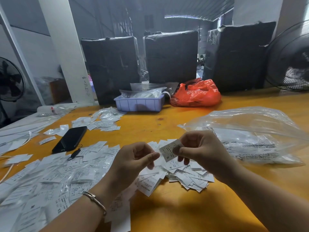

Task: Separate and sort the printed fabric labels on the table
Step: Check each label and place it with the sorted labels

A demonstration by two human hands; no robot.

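White printed fabric labels lie strewn over the orange table (167,206). A big loose heap (50,178) spreads across the left side, and a smaller pile (187,176) sits under my hands. My right hand (200,148) pinches one label marked S (168,150) between thumb and fingers, holding it above the small pile. Just left of that label is my left hand (137,158), fingers curled and thumb stretched toward the label's edge; whether it touches the label I cannot tell. A further scatter of labels (102,121) lies at the far left.
A black phone (70,139) rests left of centre. A large clear plastic bag (250,136) covers the right side. At the back stand a lilac tray (139,102) with bagged items, a red plastic bag (197,94), black wrapped bales (172,56) and a fan (291,59).
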